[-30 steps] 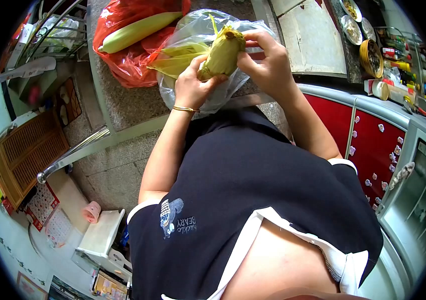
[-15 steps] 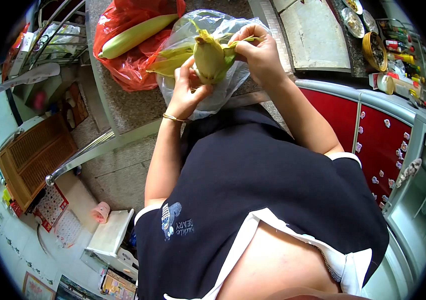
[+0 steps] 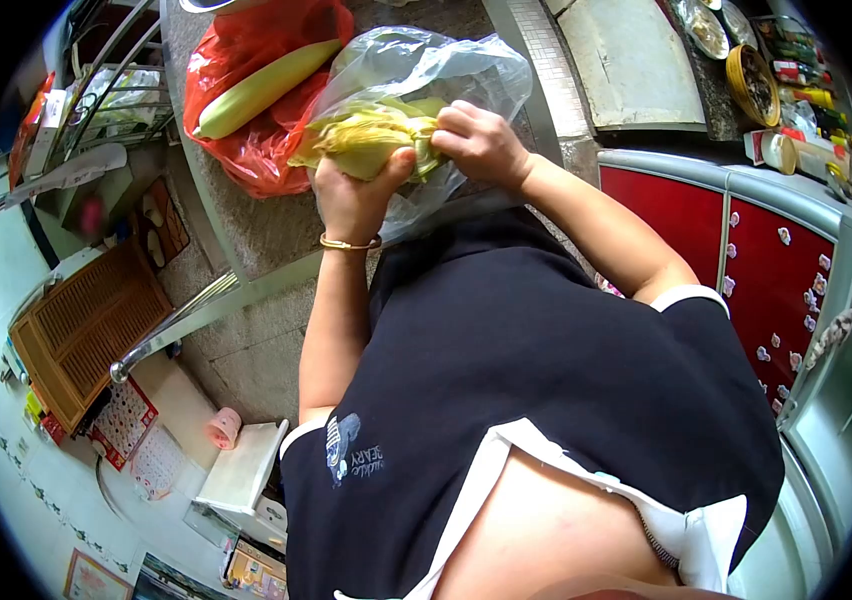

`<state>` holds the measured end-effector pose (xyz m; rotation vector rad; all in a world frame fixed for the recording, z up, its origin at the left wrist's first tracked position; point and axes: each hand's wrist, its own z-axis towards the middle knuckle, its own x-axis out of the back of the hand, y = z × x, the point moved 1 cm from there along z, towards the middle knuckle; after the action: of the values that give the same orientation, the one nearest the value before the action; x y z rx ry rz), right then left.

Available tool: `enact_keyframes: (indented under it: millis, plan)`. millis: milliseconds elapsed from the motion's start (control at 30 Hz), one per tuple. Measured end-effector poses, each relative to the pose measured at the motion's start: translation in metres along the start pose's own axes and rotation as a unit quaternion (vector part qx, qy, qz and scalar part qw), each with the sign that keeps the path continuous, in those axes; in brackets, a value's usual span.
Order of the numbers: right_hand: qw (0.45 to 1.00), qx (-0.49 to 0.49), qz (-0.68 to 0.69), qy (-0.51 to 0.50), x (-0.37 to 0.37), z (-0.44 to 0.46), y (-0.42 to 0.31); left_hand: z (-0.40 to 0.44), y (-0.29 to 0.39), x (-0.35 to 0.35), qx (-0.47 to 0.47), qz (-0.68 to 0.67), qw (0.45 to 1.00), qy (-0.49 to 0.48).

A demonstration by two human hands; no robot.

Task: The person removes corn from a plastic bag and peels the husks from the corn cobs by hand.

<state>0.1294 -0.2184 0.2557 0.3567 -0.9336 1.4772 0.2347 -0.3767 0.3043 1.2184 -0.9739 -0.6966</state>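
A yellow-green ear of corn in its husk (image 3: 371, 140) lies sideways over a clear plastic bag (image 3: 426, 75). My left hand (image 3: 358, 195) is wrapped round it from below, thumb on top. At its right end, my right hand (image 3: 476, 143) is closed on the husk. Loose pale husk leaves are bunched around my left hand, and some merge with the corn. Left of the clear bag, a second, smooth green ear (image 3: 264, 88) rests on a red plastic bag (image 3: 231, 150).
The bags lie on a speckled stone counter (image 3: 266, 225) with a metal edge. At the right, a pale board (image 3: 631, 65), a round woven basket (image 3: 751, 85) and several bottles stand above red cabinets (image 3: 661, 225). A metal rail (image 3: 176, 325) runs at the left.
The corn has tipped from upright to sideways and moved lower left. My right hand has come down and in, and my left hand now wraps round the corn. The view has shifted slightly.
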Motion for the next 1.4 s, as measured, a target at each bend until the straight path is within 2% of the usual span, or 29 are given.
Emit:
enact_keyframes:
  millis: [100, 233, 267, 300, 367, 400, 467, 533, 567, 733, 833, 900, 933, 967, 1033, 1067, 1133, 1167, 1267, 1300, 1367, 1400]
  plan:
    - [0.999, 0.000, -0.003, -0.036, -0.002, 0.007, 0.000, 0.002, 0.002, 0.007, 0.026, -0.049, 0.998, 0.001]
    - [0.999, -0.010, 0.009, -0.049, -0.002, -0.001, 0.003, 0.003, 0.002, 0.005, -0.020, -0.014, 1.000, 0.011]
    - [0.996, -0.021, -0.016, -0.091, -0.004, -0.011, 0.010, 0.001, -0.002, 0.008, 0.027, -0.045, 0.998, 0.020]
    - [0.990, -0.032, -0.042, -0.131, -0.006, -0.024, 0.020, 0.000, -0.004, 0.009, 0.026, -0.043, 0.999, 0.017]
    - [0.972, -0.064, -0.081, -0.213, -0.017, -0.046, 0.027, 0.004, -0.004, 0.007, -0.043, -0.083, 0.996, -0.001]
    - [0.969, -0.071, -0.075, -0.225, -0.018, -0.043, 0.031, 0.001, 0.008, 0.006, -0.013, -0.037, 0.999, -0.024]
    - [0.966, -0.086, -0.055, -0.239, -0.027, -0.043, 0.023, -0.002, 0.011, 0.008, 0.003, -0.028, 0.999, -0.023]
    - [0.917, -0.148, -0.080, -0.362, -0.023, -0.029, 0.024, 0.003, 0.007, 0.009, -0.010, -0.062, 0.998, -0.014]
    - [0.917, -0.152, -0.078, -0.361, -0.025, -0.028, 0.024, 0.002, 0.006, 0.009, -0.008, -0.061, 0.998, -0.019]
    - [0.848, -0.151, -0.113, -0.495, -0.028, -0.027, 0.037, 0.003, 0.005, 0.008, -0.024, -0.040, 0.998, -0.045]
    - [0.810, -0.198, -0.144, -0.533, -0.016, -0.024, 0.039, 0.000, -0.001, 0.016, -0.047, -0.031, 0.998, -0.030]
    - [0.811, -0.268, -0.122, -0.506, -0.022, -0.027, 0.046, -0.005, -0.003, 0.021, -0.012, -0.074, 0.997, -0.011]
    - [0.792, -0.339, -0.097, -0.498, -0.022, -0.025, 0.046, -0.007, -0.006, 0.020, -0.021, -0.112, 0.993, -0.017]
    - [0.793, -0.336, -0.106, -0.497, -0.017, -0.024, 0.049, -0.006, -0.006, 0.024, -0.027, -0.071, 0.996, -0.039]
    - [0.841, -0.134, -0.168, -0.496, -0.008, -0.027, 0.043, -0.008, -0.006, 0.023, -0.020, -0.068, 0.997, -0.030]
    - [0.840, -0.130, -0.168, -0.499, -0.005, -0.029, 0.043, -0.009, -0.009, 0.025, -0.018, -0.070, 0.997, -0.027]
    - [0.888, -0.133, -0.182, -0.401, 0.011, -0.017, 0.039, -0.013, -0.016, 0.025, -0.041, -0.012, 0.999, -0.025]
    - [0.887, -0.131, -0.181, -0.405, 0.016, -0.014, 0.035, -0.016, -0.020, 0.022, -0.036, -0.014, 0.999, -0.023]
    - [0.937, -0.200, -0.077, -0.276, 0.023, -0.015, 0.029, -0.024, -0.032, 0.012, -0.022, -0.012, 1.000, 0.015]
    - [0.936, -0.201, -0.077, -0.278, 0.027, -0.013, 0.023, -0.026, -0.035, 0.010, -0.019, -0.014, 1.000, 0.015]
    - [0.935, -0.267, -0.064, -0.223, 0.039, -0.002, 0.001, -0.028, -0.037, 0.004, -0.036, 0.019, 0.999, 0.026]
    - [0.944, -0.262, -0.080, -0.184, 0.038, -0.003, -0.006, -0.029, -0.032, 0.000, -0.036, 0.013, 0.998, 0.043]
